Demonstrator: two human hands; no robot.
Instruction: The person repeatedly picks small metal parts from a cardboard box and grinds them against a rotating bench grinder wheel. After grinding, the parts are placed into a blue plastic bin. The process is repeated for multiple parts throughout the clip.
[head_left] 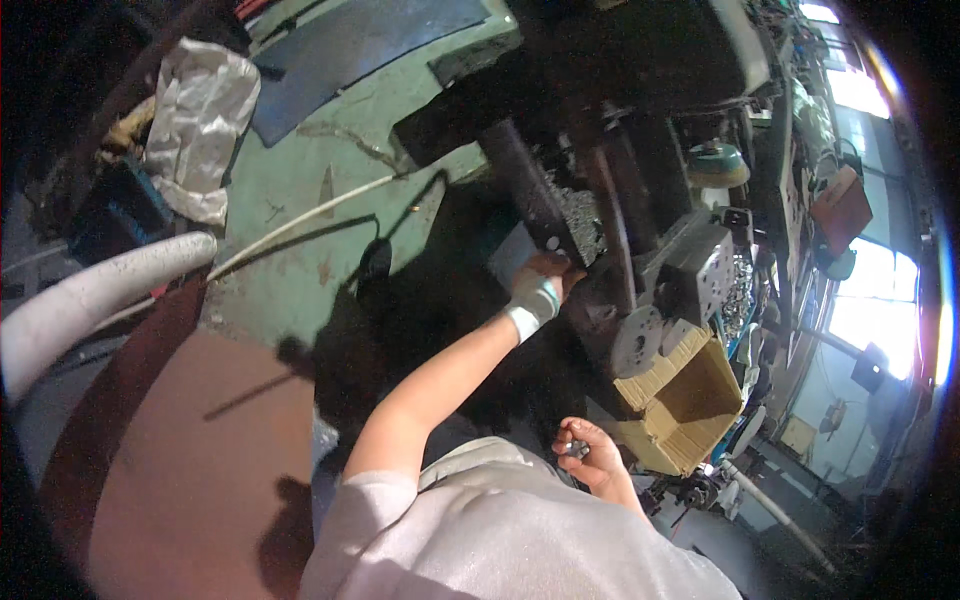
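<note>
My left hand [541, 284], in a pale glove with a green-trimmed cuff, reaches into the shadow of a dark press-like machine [610, 190]. Its fingers look curled together beside the machine's lower bar; whatever they hold is lost in the dark. Just beyond them lies a heap of small metal parts [580, 222]. Close to my body, my bare right hand [592, 457] is closed around a small shiny metal part [577, 449], perhaps more than one. Right of the left hand stand a metal block with holes [702, 268] and a round metal disc [636, 340].
An open cardboard box [690, 405] sits beside my right hand. More small metal parts [738, 295] lie beyond it. On the left are a thick pale hose [110, 295], a brown board [200, 460] and a crumpled whitish sack [200, 120]. A blue-grey sheet [360, 55] lies on the green floor.
</note>
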